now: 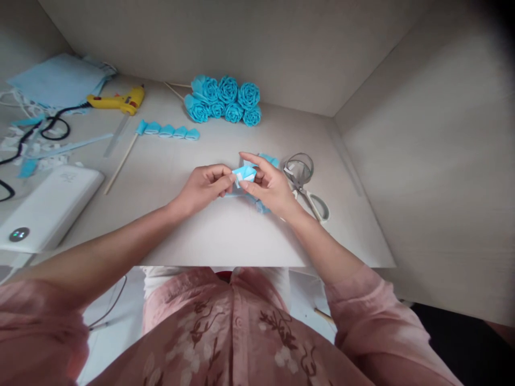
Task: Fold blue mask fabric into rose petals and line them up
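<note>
Between my two hands is a small folded piece of light blue and white material (246,173), held just above the table. My left hand (209,182) pinches its left end between thumb and fingers. My right hand (271,185) grips the other side, thumb below and index finger stretched out over the top. More blue pieces (263,206) lie under and behind my right hand, partly hidden. Just right of that hand are a pair of scissors (309,198) with pale handles and a roll of clear tape (301,167).
Several blue flowers (228,90) on sticks lie at the back. A row of folded blue petals (173,131) touches a wooden stick (120,163). On the left are a yellow glue gun (131,100), blue sheets (60,80), scraps and a white power bank (52,206). Panels rise behind and right.
</note>
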